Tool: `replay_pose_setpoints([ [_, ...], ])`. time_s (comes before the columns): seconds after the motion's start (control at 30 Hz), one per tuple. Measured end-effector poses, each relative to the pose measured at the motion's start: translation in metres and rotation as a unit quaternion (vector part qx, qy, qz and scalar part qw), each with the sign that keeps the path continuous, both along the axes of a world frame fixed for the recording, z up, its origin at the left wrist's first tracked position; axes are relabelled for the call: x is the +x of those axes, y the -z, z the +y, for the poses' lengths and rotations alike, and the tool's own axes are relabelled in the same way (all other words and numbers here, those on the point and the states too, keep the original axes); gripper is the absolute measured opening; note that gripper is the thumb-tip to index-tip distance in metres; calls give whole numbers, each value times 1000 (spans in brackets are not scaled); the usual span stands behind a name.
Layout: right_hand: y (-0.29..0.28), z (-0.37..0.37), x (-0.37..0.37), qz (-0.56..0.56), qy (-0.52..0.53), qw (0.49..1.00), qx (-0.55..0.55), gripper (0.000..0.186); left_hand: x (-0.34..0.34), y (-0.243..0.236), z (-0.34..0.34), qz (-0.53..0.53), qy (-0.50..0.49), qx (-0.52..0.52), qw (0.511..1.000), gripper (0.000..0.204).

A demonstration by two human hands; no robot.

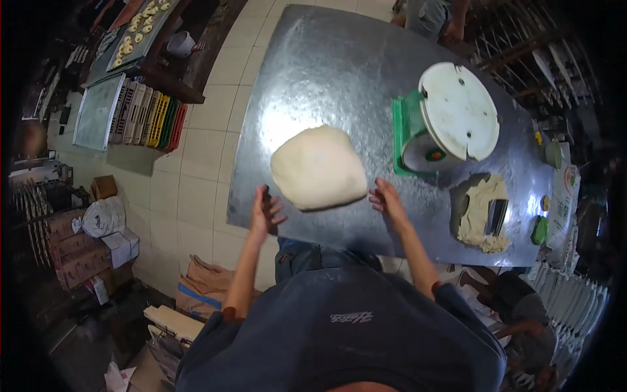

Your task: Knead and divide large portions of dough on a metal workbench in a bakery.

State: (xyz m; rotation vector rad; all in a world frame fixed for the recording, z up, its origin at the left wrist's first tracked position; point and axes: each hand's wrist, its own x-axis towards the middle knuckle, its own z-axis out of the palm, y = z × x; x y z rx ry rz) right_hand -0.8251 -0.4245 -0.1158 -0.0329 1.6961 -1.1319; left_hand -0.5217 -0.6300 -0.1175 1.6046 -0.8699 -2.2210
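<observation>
A large, smooth mound of pale dough lies on the metal tabletop, close to the edge in front of me. My left hand is just off its near left corner, fingers apart and holding nothing. On the other side, my right hand hovers by the dough's right corner with its fingers spread, also bare. To the right of the mound stands a green dial scale with a round, worn white pan. Farther right, a ragged piece of dough lies with a metal scraper on it.
Beyond the table's far edge stands a person; another person is low at the right. Stacked crates and a tray of dough rings are at the left. Cardboard boxes sit on the floor. A green object lies near the table's right edge.
</observation>
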Motion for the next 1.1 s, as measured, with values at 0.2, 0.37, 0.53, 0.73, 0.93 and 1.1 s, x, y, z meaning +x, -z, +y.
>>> replay_pose_setpoints([
  [0.2, 34, -69, 39, -199, 103, 962, -153, 78, -82, 40, -32, 106, -30, -104, 988, 72],
  [0.37, -28, -147, 23, -226, 201, 914, -272, 84, -138, -42, -116, 325, 16, 43, 945, 63],
  [0.53, -91, -252, -58, -164, 173, 874, -424, 82, -204, -102, -237, 405, 19, -66, 912, 54],
  [0.73, -17, -300, -116, 278, 228, 930, -77, 32, -233, -35, -268, 168, -196, -85, 962, 55],
  [0.93, 105, -104, 18, 352, 97, 930, -46, 22, -132, 63, -88, 127, -79, -29, 988, 26],
  [1.1, 76, 63, 54, 240, 397, 882, -83, 21, -119, 22, 62, 46, 100, 18, 994, 18],
])
